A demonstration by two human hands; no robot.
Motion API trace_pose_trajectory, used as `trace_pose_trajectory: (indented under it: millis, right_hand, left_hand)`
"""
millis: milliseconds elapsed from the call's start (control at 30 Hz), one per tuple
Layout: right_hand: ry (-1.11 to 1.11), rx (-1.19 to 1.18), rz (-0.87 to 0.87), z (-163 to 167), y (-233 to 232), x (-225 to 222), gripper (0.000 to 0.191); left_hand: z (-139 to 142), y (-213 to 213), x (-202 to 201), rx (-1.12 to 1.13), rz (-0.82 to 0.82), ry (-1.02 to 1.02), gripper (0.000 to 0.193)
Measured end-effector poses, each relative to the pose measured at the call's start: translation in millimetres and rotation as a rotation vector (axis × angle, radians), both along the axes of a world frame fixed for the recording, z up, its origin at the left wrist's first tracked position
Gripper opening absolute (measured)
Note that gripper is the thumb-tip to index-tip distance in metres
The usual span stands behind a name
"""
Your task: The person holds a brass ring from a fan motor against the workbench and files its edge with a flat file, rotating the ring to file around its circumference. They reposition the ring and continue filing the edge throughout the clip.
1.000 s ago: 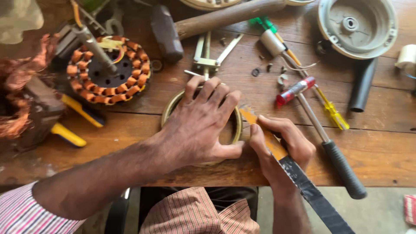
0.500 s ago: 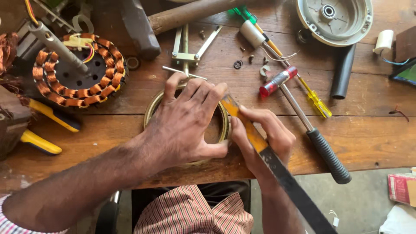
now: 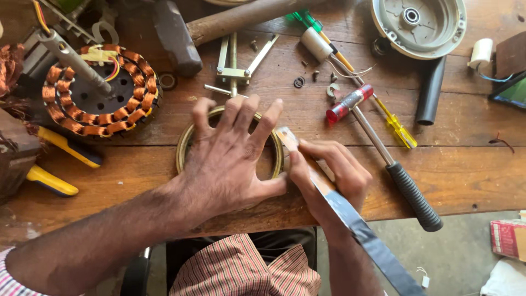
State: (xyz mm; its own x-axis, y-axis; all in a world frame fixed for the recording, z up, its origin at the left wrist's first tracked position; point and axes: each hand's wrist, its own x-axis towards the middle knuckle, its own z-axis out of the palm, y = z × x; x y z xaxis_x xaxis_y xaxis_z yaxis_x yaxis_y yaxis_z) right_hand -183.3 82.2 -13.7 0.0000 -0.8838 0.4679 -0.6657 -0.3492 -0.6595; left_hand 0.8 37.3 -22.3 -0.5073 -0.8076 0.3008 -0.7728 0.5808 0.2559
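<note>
The left hand (image 3: 230,159) stays spread flat, pressing the round brass-coloured metal ring (image 3: 186,143) onto the wooden counter (image 3: 466,164). At its three o'clock, the right hand (image 3: 329,172) still grips the flat steel blade (image 3: 350,219), tip now nearer the rim.

Brass ring (image 3: 184,143) flat on bench, blade (image 3: 350,216) at rim.
</note>
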Motion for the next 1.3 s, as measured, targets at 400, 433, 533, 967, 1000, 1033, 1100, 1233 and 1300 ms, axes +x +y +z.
trace_pose_trajectory:
  millis: [400, 433, 533, 967, 1000, 1033, 1100, 1233, 1300]
  right_hand:
    - [0.01, 0.04, 0.029, 3.2, -1.5, 1.5, 0.023]
    - [-0.013, 0.034, 0.022, 3.6, -1.5, 1.2, 0.021]
    - [0.029, 0.016, 0.084, 3.6, -4.5, 1.0, 0.024]
    - [-0.016, 0.014, 0.006, 4.9, -2.4, 1.2, 0.017]
    - [-0.009, 0.01, 0.016, 5.1, -2.5, 1.4, 0.017]
    - [-0.002, 0.007, 0.026, 5.0, -3.2, 1.2, 0.018]
    - [0.024, -0.008, 0.045, 4.5, -3.5, 0.9, 0.02]
    - [-0.051, -0.053, 0.001, 1.4, 0.6, -0.1, 0.019]
    - [-0.095, -0.062, -0.025, -0.7, 3.4, -0.9, 0.019]
  left_hand:
    - [-0.3, -0.5, 0.9, 0.059, -0.016, 0.014, 0.102]
    - [-0.4, 0.2, 0.4, 0.041, -0.015, 0.017, 0.099]
    - [-1.0, -2.2, 0.8, 0.021, -0.003, -0.008, 0.104]
    - [4.3, -4.6, -0.5, 0.087, -0.045, -0.086, 0.101]
    - [5.3, -4.6, -0.5, 0.071, -0.053, -0.069, 0.102]
    - [6.1, -4.0, -0.3, 0.058, -0.062, -0.051, 0.103]
    - [7.4, -3.6, 0.1, 0.059, -0.086, -0.032, 0.105]
    - [7.9, -5.0, 0.5, 0.103, -0.138, -0.003, 0.105]
    - [7.0, -7.0, 0.4, 0.114, -0.16, 0.012, 0.105]
